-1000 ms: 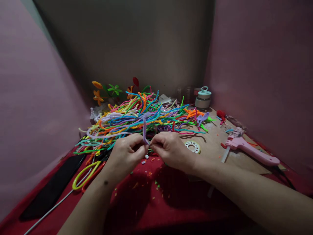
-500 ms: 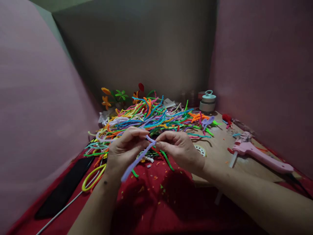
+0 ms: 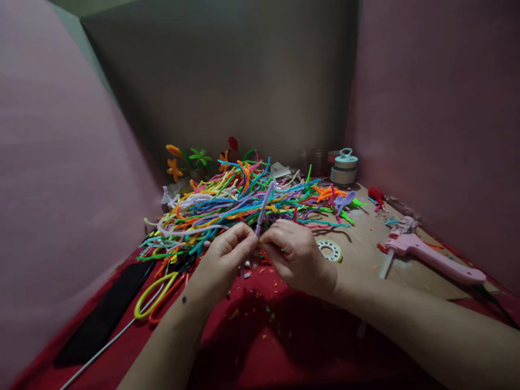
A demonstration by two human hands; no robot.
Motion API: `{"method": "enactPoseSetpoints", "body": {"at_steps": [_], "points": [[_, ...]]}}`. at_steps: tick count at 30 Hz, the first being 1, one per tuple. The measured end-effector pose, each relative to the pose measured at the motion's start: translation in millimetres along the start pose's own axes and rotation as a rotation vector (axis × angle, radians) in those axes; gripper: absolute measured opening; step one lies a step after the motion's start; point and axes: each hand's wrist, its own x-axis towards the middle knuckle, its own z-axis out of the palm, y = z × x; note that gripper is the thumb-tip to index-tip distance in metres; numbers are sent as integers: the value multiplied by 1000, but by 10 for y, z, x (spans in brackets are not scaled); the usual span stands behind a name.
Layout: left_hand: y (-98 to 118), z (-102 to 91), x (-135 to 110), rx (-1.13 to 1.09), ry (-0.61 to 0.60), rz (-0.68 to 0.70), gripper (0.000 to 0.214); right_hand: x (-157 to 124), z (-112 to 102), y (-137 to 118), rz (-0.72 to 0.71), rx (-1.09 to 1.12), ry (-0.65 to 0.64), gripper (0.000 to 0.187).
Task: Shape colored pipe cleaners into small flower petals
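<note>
A lavender pipe cleaner [image 3: 265, 208] sticks up from between my two hands, its lower part hidden by the fingers. My left hand [image 3: 231, 254] pinches it from the left with thumb and forefinger. Closed against it from the other side, my right hand [image 3: 296, 252] has its fingers curled and its tips touching the left ones. Just behind the hands spreads a large heap of pipe cleaners [image 3: 227, 203] in many colours.
Scissors with yellow and red handles [image 3: 140, 307] and a black flat object [image 3: 103, 317] lie at left. At right, a pink glue gun [image 3: 439, 259] and a white tape roll [image 3: 330, 251] rest on a board [image 3: 357, 233]. Pipe-cleaner flowers [image 3: 174, 169] stand behind.
The lavender pipe cleaner has swung from pointing down-left to standing up between my hands. My left hand has turned and moved in against the right one.
</note>
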Motion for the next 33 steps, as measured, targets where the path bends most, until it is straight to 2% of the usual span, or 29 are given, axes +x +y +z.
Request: {"method": "enactPoseSetpoints", "body": {"at_steps": [2,5,7,10,12,14,17,20,23,25,27,30,33], "points": [[-11,11,14,14,27,-2,24,11,18,12,77,52,-15,16],[0,15,22,46,107,27,23,62,31,-4,389,377,-58,11],[8,19,24,62,138,36,22,91,33,-15,563,565,-95,14],[-1,35,30,142,198,69,19,104,37,-11,669,621,-96,16],[-27,47,38,271,267,158,14,98,39,1,678,596,-70,15],[-61,46,47,449,313,301,10,91,42,13,667,569,-50,14],[-100,20,53,671,300,519,12,87,44,23,640,548,-38,15],[-100,-8,45,774,259,611,15,80,51,29,606,519,-40,14],[-73,-14,38,822,236,552,13,48,63,33,555,402,-87,13],[-54,-13,39,840,233,475,14,15,65,27,478,198,-131,17],[-39,-18,43,842,236,402,15,-13,53,5,334,-85,-139,23],[-14,-41,43,813,222,320,16,-8,-3,-49,89,-387,-74,27],[18,-59,29,735,166,254,15,50,-74,-82,-7,-464,-6,28]]}}
